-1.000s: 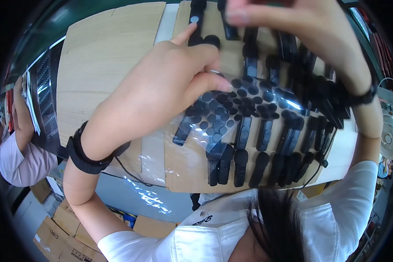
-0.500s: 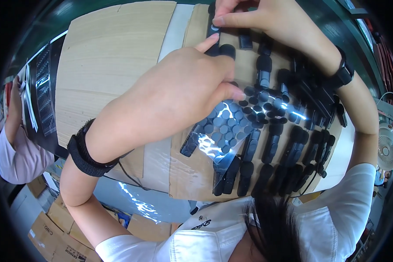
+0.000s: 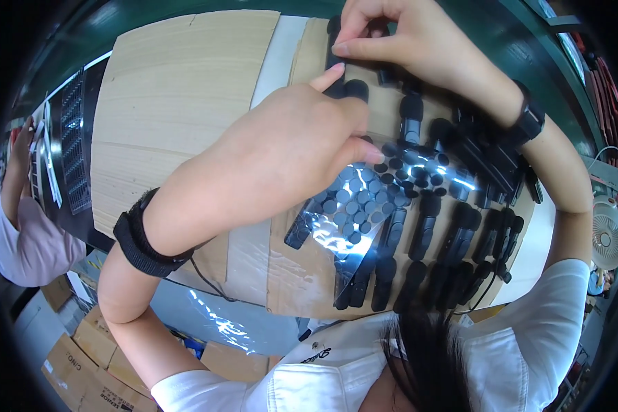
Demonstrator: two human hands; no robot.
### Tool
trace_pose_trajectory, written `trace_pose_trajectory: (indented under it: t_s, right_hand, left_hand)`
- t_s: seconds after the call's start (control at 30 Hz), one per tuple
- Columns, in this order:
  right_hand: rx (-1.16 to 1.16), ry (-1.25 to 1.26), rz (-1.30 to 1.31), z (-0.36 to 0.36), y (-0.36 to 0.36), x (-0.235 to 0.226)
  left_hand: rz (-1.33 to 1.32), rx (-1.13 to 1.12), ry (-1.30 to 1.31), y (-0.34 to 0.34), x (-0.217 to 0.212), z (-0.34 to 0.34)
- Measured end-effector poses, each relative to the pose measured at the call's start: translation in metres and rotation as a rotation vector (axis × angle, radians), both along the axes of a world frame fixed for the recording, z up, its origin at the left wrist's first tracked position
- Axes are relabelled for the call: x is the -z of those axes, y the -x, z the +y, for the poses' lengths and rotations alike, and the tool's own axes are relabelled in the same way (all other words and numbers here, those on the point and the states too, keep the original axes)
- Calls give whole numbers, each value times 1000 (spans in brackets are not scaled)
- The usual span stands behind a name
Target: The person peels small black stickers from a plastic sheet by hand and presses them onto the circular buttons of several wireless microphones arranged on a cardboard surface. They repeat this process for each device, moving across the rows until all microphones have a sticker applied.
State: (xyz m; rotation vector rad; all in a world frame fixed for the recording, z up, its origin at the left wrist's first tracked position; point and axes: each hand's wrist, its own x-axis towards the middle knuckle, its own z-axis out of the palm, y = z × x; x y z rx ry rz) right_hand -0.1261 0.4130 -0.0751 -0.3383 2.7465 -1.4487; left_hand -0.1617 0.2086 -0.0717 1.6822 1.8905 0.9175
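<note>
My right hand is closed in a pinch at the far edge of the cardboard, its fingertips over a black clip-on microphone with a foam top. Whatever sits between those fingertips is hidden. My left hand has its index finger stretched out, the tip touching the near end of that same microphone. Its thumb is spread apart, over the edge of a clear plastic bag. Small round dark discs lie at the bag. Another foam top shows beside my left knuckles.
Several more black foam-topped microphones lie in rows on the cardboard sheet. A larger bare cardboard sheet is to the left. Another person's sleeve shows at far left. A white fan stands at far right, cardboard boxes at lower left.
The view has shifted slightly, so the microphones appear lower. A round grey disc seen under my right fingertips on the microphone is now covered. My left hand keeps its pose.
</note>
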Motion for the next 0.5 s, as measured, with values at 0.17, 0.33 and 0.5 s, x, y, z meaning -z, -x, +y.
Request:
trace_pose_trajectory:
  t_s: [0.17, 0.33, 0.5]
  right_hand:
    - [6, -14, 25, -2, 0, -13]
    - [152, 282, 243, 45, -24, -85]
    - [368, 11, 92, 108, -119, -107]
  left_hand:
    - [-7, 27, 70, -4, -12, 3]
    - [-41, 3, 57, 2, -44, -20]
    - [-248, -485, 168, 39, -53, -99]
